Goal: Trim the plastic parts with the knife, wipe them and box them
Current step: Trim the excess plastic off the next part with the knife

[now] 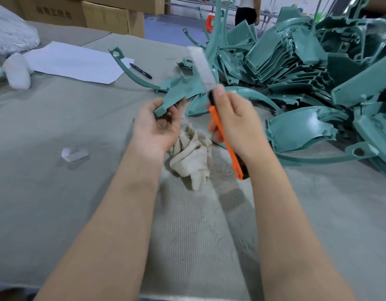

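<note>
A teal plastic part [179,92], glossy and wedge-shaped, is held above the grey surface [57,203], its narrow end pinched by the fingers of the left hand [159,124]. An orange knife [235,161], blade out and blurred, is clamped by the fingers of the right hand [235,122], just beside it

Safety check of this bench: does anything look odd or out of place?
Yes. The knife in the right hand has its blade run out very long, pointing up, near the left hand holding a green part. Plastic shavings litter the mat by the rag.
</note>
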